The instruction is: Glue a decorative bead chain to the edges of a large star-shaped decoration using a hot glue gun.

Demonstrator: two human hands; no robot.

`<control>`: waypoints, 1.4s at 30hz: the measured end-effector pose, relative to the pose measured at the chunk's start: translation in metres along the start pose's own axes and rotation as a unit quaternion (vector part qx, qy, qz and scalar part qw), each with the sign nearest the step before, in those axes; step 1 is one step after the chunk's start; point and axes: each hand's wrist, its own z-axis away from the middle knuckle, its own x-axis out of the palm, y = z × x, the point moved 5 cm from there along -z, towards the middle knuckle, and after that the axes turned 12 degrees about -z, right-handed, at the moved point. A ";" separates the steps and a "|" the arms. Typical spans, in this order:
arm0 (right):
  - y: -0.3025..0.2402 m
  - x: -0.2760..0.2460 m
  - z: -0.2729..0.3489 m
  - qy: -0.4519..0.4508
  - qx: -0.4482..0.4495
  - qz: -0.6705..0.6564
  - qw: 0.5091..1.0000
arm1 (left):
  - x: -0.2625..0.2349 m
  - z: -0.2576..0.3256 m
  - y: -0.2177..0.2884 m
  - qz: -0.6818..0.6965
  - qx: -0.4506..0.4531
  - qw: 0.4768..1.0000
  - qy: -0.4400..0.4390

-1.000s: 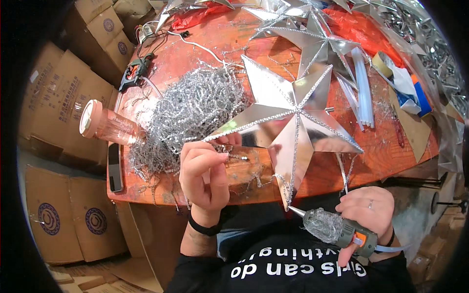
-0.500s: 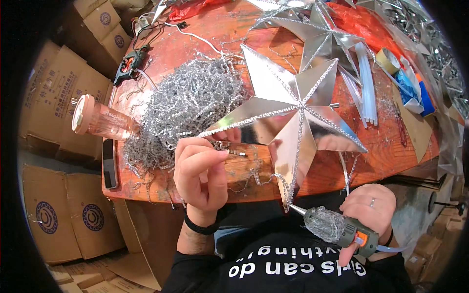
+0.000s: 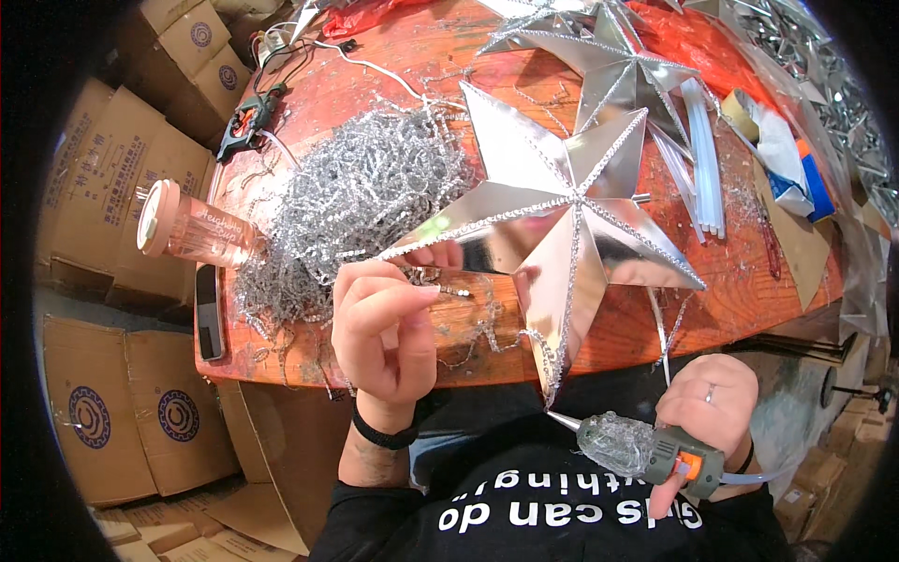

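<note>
A mirror-silver five-pointed star [image 3: 571, 248] with beaded trim along its ridges rests at the table's front edge, its lowest point reaching past it. My left hand [image 3: 384, 323] is closed in a pinch by the star's left point; a short end of silver bead trim [image 3: 453, 292] sticks out at the fingertips. What lies behind those fingers is hidden. In my right hand [image 3: 707, 403] is a dark green glue gun [image 3: 688, 456] with an orange trigger, a finger on it. Clear strands cover its front, and its nozzle tip is close to the star's lowest point.
A tangled heap of silver trim [image 3: 361, 197] covers the left of the table [image 3: 496, 351], beside a pink-lidded cup [image 3: 201, 225] and a phone [image 3: 210, 314]. Glue sticks [image 3: 702, 164], tape [image 3: 742, 116] and another star [image 3: 632, 70] lie beyond. Cardboard boxes [image 3: 122, 178] stand left.
The glue gun has moved slightly left and down, its nozzle now just below the star's lowest point. My left hand and the star have hardly moved.
</note>
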 end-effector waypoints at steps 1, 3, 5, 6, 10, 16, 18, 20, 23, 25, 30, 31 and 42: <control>0.000 -0.001 0.000 -0.012 -0.004 0.004 1.000 | -0.001 -0.001 0.002 -0.013 0.001 1.000 -0.005; -0.003 -0.007 -0.001 -0.030 -0.020 -0.003 0.999 | 0.001 -0.006 0.012 -0.058 0.046 0.996 -0.041; -0.003 -0.015 0.002 -0.044 -0.047 -0.033 0.997 | 0.003 -0.009 0.021 -0.087 0.067 0.990 -0.085; -0.001 -0.019 0.004 -0.040 -0.040 -0.043 0.997 | 0.005 -0.009 0.025 -0.090 0.065 0.988 -0.109; 0.000 -0.043 0.012 0.007 -0.021 -0.055 0.998 | 0.017 0.002 0.034 -0.089 0.059 0.977 -0.182; 0.016 -0.047 0.074 0.331 0.155 -0.012 0.931 | 0.011 0.015 0.039 -0.028 0.041 0.982 -0.184; 0.022 -0.052 0.075 0.309 0.185 -0.009 0.933 | 0.003 0.022 0.040 0.035 0.026 0.983 -0.179; 0.013 -0.044 0.062 0.352 0.195 0.027 0.915 | -0.003 0.028 0.049 0.025 0.076 0.983 -0.164; 0.010 -0.039 0.052 0.301 0.184 0.056 0.934 | -0.011 0.035 0.069 -0.010 0.154 0.974 -0.168; 0.010 -0.037 0.047 0.263 0.174 0.085 0.945 | -0.010 0.043 0.075 -0.024 0.166 0.968 -0.186; -0.002 -0.037 0.037 0.247 0.136 0.134 0.950 | -0.001 0.056 0.075 -0.029 0.141 0.959 -0.245; -0.002 -0.038 0.037 0.252 0.130 0.134 0.950 | 0.000 0.060 0.072 -0.010 0.110 0.957 -0.269; -0.001 -0.041 0.046 0.280 0.119 0.144 0.942 | 0.025 0.075 0.065 0.369 -0.488 0.701 -0.366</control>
